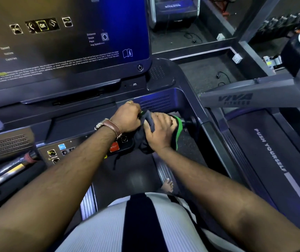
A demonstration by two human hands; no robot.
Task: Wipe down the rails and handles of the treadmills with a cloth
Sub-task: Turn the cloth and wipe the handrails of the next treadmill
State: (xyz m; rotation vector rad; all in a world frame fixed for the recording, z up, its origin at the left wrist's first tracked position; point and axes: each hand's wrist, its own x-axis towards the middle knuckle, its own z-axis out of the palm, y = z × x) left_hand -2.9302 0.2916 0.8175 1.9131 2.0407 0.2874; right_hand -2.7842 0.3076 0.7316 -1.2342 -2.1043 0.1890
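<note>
Gym treadmill console [63, 51] overhead, both left hand [128, 118] and right hand [161, 132] clenched on dark cloth [146, 124] over handle [186, 122].

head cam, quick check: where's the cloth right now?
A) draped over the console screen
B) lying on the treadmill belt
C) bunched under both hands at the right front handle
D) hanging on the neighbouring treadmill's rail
C: the dark, green-edged cloth is bunched between the left hand and right hand, pressed around the handle just below the console, right of the red stop button.
</note>
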